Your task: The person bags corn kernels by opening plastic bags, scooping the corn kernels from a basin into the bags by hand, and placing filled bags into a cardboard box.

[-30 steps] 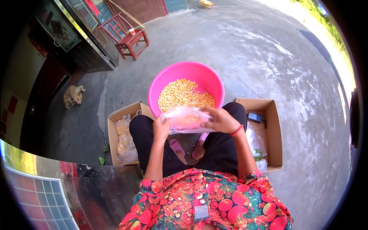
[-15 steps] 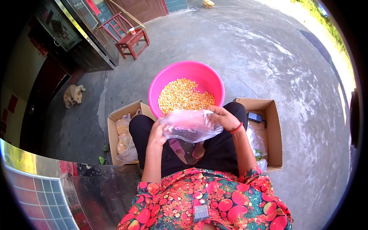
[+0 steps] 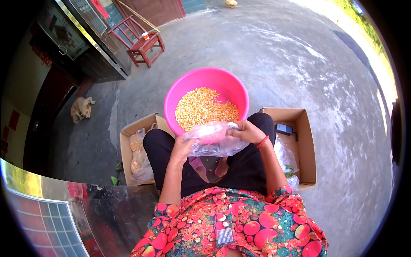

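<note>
A clear plastic bag (image 3: 218, 147) is stretched between my two hands, over my lap and the near edge of a pink basin (image 3: 233, 88). My left hand (image 3: 182, 147) grips the bag's left side, fingers closed on the film. On the other side my right hand (image 3: 250, 132), with a red bracelet at the wrist, pinches the bag's upper right edge. Corn kernels (image 3: 203, 109) lie loose across the bottom of the basin. The bag looks see-through, and I make out nothing inside it.
To my left, a cardboard box (image 3: 126, 152) holds bags of corn (image 3: 139, 160). Another cardboard box (image 3: 306, 150) on my right has plastic bags and a dark device (image 3: 284, 129). A dog (image 3: 81, 108) lies near the doorway; a red chair (image 3: 143, 47) with a cup stands farther back.
Both hands still hold the bag. The left hand has shifted slightly right and the bag's shape has changed a little; the view has moved slightly.
</note>
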The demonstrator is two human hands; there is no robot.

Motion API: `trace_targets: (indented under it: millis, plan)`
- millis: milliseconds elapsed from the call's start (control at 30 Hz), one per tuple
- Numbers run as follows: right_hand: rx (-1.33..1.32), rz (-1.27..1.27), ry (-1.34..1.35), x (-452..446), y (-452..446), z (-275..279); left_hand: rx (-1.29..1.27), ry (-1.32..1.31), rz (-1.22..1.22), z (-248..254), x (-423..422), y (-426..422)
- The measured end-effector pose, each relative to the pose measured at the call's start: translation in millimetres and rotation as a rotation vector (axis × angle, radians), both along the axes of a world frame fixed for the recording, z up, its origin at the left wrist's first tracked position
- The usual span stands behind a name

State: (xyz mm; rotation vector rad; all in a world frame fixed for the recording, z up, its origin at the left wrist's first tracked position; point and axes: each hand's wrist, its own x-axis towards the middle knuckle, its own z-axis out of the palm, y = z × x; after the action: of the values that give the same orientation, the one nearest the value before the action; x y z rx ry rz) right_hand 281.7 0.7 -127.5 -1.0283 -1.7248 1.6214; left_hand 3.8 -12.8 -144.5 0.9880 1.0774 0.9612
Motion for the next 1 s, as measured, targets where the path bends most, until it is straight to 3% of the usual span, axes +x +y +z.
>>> trace_targets:
  millis: [67, 133, 233, 300, 400, 467, 500, 533, 600, 667, 800, 867, 900, 933, 1000]
  plan:
    - [-0.017, -0.072, 0.008, -2, 3, -12, 0.008, -0.043, 0.034, -4, -4, 2]
    - [-0.013, -0.074, 0.056, -5, 2, -19, -0.065, -0.255, 0.125, -6, -8, 3]
    - [-0.040, -0.086, 0.030, -2, 0, -10, -0.175, -0.438, 0.079, 2, -11, 5]
    - [-0.069, -0.092, -0.043, 0, 0, -6, -0.168, -0.462, 0.115, 9, -4, 5]
    - [-0.094, -0.154, 0.091, 1, 1, -7, -0.162, -0.467, 0.156, 10, -4, 9]
    - [-0.103, -0.260, 0.229, 0, 1, -1, -0.067, -0.489, 0.019, 1, -13, 14]
    - [-0.137, -0.300, 0.287, -1, 0, 7, -0.037, -0.276, 0.150, 32, 8, 5]
    - [-0.141, -0.302, 0.286, -2, 1, 7, -0.040, -0.276, 0.150, 38, 13, 5]
    - [-0.226, -0.485, 0.520, -3, 3, 6, 0.184, 0.048, 0.021, 40, 17, 7]
    - [-0.231, -0.484, 0.526, 1, 3, 7, 0.230, 0.088, 0.021, 31, 15, 14]
    - [-0.082, -0.483, 0.344, -6, -3, 32, 0.177, 0.158, 0.061, 24, 15, 35]
    - [0.671, -0.674, -0.073, -16, -2, 42, 0.183, 0.169, 0.079, 22, 15, 49]
    - [0.852, -0.724, -0.207, -21, -2, 61, 0.168, 0.204, 0.070, 15, 14, 58]
    - [0.850, -0.721, -0.216, -25, -1, 71, 0.162, 0.197, 0.069, 13, 16, 65]
    - [0.674, -0.472, -0.020, -33, 0, 83, 0.212, 0.166, 0.068, 7, 23, 77]
